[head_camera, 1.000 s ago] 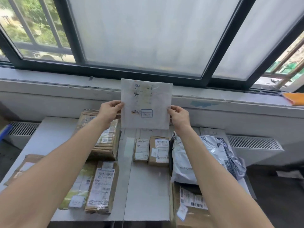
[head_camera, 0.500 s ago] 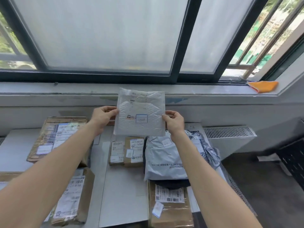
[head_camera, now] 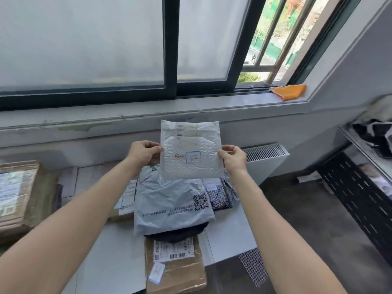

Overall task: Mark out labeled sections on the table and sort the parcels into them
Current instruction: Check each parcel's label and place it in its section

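The white padded mailer (head_camera: 191,149) hangs upright over the table (head_camera: 229,232), left hand (head_camera: 142,152) pinching its nine o'clock edge, right hand (head_camera: 234,159) its three o'clock. Label-reading, I'd say; next it needs setting down in its proper section.

left hand (head_camera: 144,153), right hand (head_camera: 234,159) raised, apparently pinching

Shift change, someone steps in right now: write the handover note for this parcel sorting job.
Left hand pinches the left edge of the white bubble mailer, held upright above the table.
Right hand pinches its right edge.
On the table: grey poly bag over a dark parcel, patterned bag beside it, brown taped parcel nearest, big cardboard box far left.
Done: several parcels laid out; no section labels can be made out.
Left: set the mailer down in its section.
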`<state>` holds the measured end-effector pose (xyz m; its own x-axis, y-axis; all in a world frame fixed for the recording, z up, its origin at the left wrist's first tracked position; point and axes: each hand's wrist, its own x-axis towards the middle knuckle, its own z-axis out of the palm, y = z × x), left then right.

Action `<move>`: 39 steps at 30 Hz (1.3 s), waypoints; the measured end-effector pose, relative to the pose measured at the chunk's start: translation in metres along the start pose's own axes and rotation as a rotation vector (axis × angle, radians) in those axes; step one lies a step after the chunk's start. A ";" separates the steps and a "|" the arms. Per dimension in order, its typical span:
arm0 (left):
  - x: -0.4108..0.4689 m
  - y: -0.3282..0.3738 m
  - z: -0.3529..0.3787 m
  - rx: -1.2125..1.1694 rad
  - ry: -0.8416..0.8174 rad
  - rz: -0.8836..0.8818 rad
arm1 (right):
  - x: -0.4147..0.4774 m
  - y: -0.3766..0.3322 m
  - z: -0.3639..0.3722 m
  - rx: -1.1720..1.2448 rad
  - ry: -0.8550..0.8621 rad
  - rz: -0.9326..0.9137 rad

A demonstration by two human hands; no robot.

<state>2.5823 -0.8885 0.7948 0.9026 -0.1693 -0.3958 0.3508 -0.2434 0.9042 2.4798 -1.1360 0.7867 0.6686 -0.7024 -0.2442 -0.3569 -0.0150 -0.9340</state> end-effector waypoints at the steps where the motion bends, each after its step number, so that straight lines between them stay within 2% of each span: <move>1: 0.000 -0.001 0.007 0.034 -0.005 0.000 | 0.004 0.002 -0.006 -0.002 0.000 0.009; 10: 0.010 0.016 0.075 0.189 -0.151 0.002 | 0.025 0.025 -0.063 -0.001 0.127 0.055; 15: 0.027 0.026 0.131 0.298 -0.203 -0.025 | 0.070 0.040 -0.092 0.002 0.171 0.107; 19: 0.055 0.032 0.175 0.381 -0.179 -0.111 | 0.118 0.057 -0.100 -0.044 0.153 0.144; 25: 0.090 0.015 0.211 0.802 -0.163 -0.222 | 0.158 0.095 -0.099 -0.190 0.023 0.178; 28: 0.104 0.005 0.218 1.018 -0.234 -0.325 | 0.165 0.121 -0.091 -0.257 -0.047 0.218; 30: 0.113 0.001 0.221 1.070 -0.265 -0.382 | 0.167 0.136 -0.085 -0.296 -0.095 0.235; 35: 0.127 -0.002 0.228 1.110 -0.168 -0.171 | 0.158 0.155 -0.069 -0.495 -0.203 0.162; 39: 0.136 -0.009 0.221 1.111 -0.141 -0.119 | 0.154 0.146 -0.069 -0.671 -0.164 0.076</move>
<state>2.6466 -1.1203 0.6978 0.8170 -0.1778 -0.5485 -0.0478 -0.9689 0.2429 2.4859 -1.2956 0.6305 0.6968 -0.6034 -0.3879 -0.6976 -0.4441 -0.5622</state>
